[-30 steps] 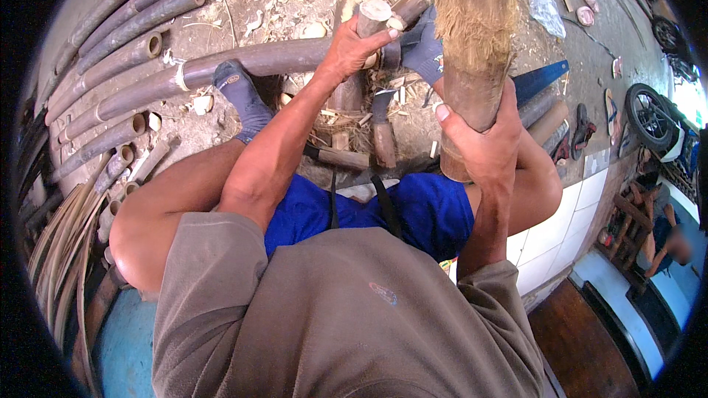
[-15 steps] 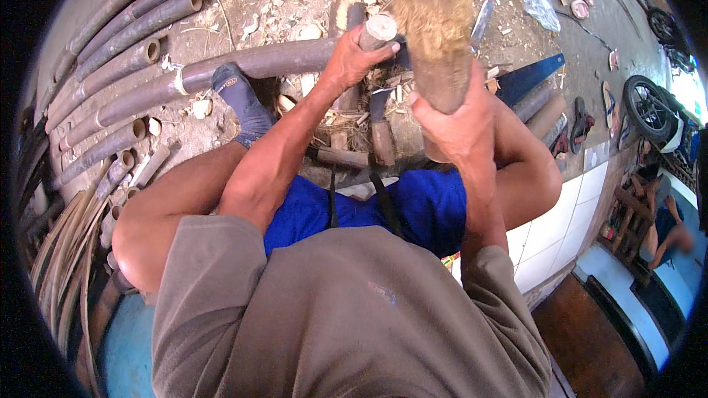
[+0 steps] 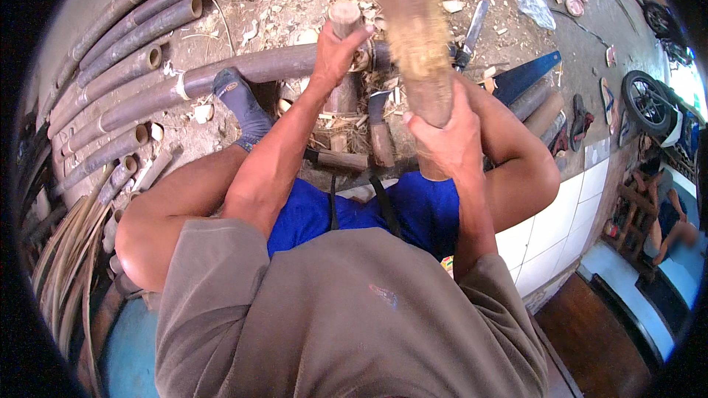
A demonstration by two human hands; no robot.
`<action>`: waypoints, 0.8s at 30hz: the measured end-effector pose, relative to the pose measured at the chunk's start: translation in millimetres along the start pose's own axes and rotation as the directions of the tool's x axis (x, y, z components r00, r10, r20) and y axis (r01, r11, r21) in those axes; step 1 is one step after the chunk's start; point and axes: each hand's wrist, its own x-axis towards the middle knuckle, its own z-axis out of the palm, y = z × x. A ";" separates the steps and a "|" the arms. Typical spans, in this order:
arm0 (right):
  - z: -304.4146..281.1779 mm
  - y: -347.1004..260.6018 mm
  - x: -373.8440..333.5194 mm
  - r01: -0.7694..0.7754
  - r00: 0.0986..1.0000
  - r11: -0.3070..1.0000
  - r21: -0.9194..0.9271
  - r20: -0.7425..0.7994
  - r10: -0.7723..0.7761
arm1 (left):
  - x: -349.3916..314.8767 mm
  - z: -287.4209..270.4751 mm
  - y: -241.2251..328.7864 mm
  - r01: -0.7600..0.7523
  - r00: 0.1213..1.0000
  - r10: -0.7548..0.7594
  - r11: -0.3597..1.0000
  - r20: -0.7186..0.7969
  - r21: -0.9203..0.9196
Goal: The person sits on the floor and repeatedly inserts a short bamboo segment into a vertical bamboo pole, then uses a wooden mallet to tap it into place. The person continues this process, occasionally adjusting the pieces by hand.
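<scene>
Between my knees, on the littered ground:

- Upright bamboo stub (image 3: 345,18): stood on end; my left hand (image 3: 335,51) was wrapped round its top, grip pressed tight about it.
- Heavy wooden club (image 3: 417,37): raised, frayed along its side; my right hand (image 3: 442,136) clenched round its lower end.
- Blade with wooden handle (image 3: 380,133): lay on the ground beneath the club.
- Long bamboo poles (image 3: 118,66): stacked to the left.
- Blue saw (image 3: 527,77): lay to the right.

Step, as I judged it: club lifted for a blow onto the stub. Next move called for a square strike, fingers kept clear.
</scene>
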 end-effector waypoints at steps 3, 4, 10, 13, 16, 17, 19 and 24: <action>-10.9 -3.9 -0.5 -0.012 1.000 0.999 0.043 -0.017 0.013 | 2.4 -5.5 29.9 0.030 0.999 -0.031 0.999 0.015 0.039; -11.5 -4.4 -0.6 -0.007 1.000 0.997 0.075 -0.026 0.009 | 2.9 -8.0 32.2 0.051 0.998 -0.052 0.997 0.033 0.052; -7.0 -7.8 -8.5 -0.005 1.000 1.000 0.012 -0.017 0.005 | -5.3 -10.1 18.9 0.041 0.995 -0.038 0.999 0.091 -0.026; -6.0 -11.8 -8.6 -0.019 1.000 1.000 0.024 0.009 0.018 | -4.6 -11.3 16.7 0.075 0.987 -0.073 0.997 0.144 -0.014; -5.7 -16.1 -8.6 -0.030 0.999 0.999 0.031 0.015 0.030 | 0.6 -12.4 11.0 0.079 0.980 -0.083 0.996 0.181 0.032; -6.0 -17.4 -8.5 -0.035 0.999 0.999 0.032 0.017 0.035 | 1.8 -12.2 9.5 0.073 0.979 -0.081 0.996 0.185 0.047; -6.5 -18.6 -8.5 -0.030 0.999 0.999 0.035 0.011 0.030 | 3.6 -13.0 6.6 0.072 0.979 -0.081 0.996 0.187 0.054; -6.4 -18.6 -6.1 0.031 0.999 0.999 0.027 -0.029 -0.030 | 2.9 -7.1 -0.8 -0.053 0.991 0.054 0.999 0.126 -0.014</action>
